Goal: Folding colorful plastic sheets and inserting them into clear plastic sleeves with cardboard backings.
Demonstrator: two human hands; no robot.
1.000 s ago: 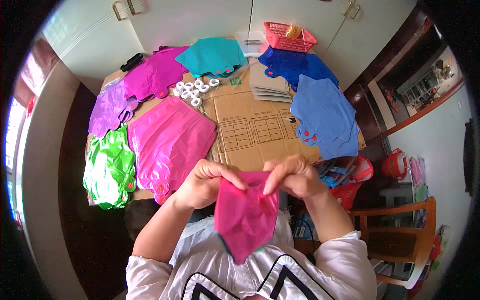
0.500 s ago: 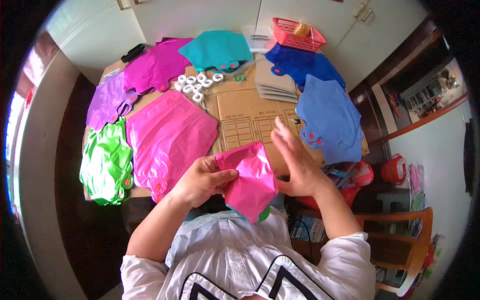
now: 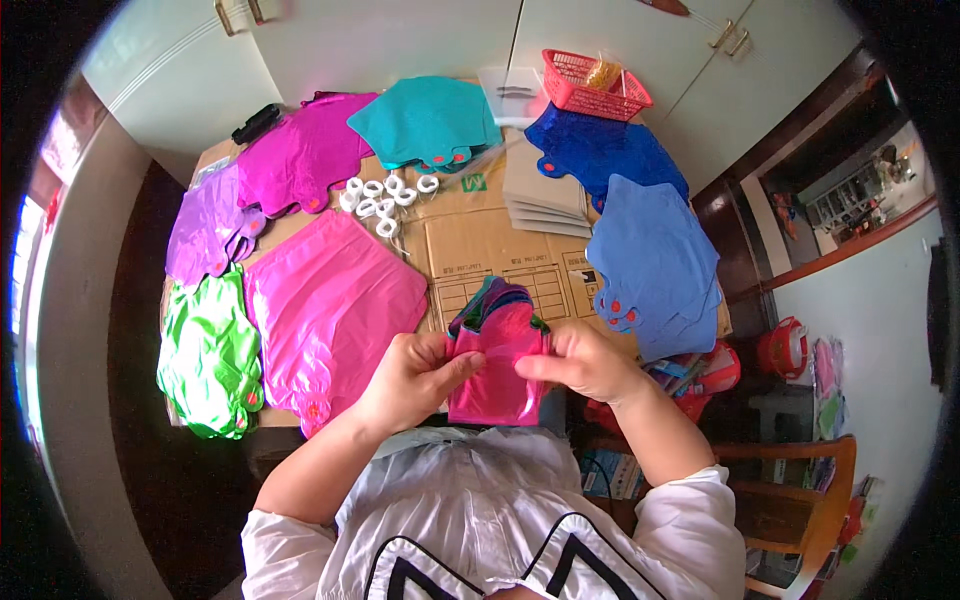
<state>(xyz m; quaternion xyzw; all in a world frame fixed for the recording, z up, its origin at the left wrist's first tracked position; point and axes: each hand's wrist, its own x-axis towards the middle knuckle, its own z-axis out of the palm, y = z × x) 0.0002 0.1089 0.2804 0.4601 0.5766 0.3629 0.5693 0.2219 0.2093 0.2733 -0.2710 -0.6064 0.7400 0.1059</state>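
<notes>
Between my two hands, in front of my body, is a folded bundle of thin shiny sheets (image 3: 497, 392), pink on the outside with dark purple, teal and green layers at its rounded top. My left hand (image 3: 405, 378) pinches its left edge, thumb on top. Its right edge is pinched by my right hand (image 3: 592, 362) in the same way. Left of the hands lies a stack of shiny pink sheets (image 3: 335, 300) with scalloped ends. Nearest my right hand on the table is a stack of light blue sheets (image 3: 655, 265).
Cardboard (image 3: 460, 245) covers the table. Around it lie green (image 3: 210, 350), lilac (image 3: 205, 230), magenta (image 3: 300, 150), teal (image 3: 425, 120) and dark blue (image 3: 610, 145) stacks. White rolls (image 3: 387, 205), grey boards (image 3: 545, 185) and a red basket (image 3: 590, 90) sit there too. A wooden chair (image 3: 845, 490) stands at right.
My right hand, spread and apart before, has come in and gripped the bundle's right edge. The bundle has turned, so its multicoloured rounded end now points away from me.
</notes>
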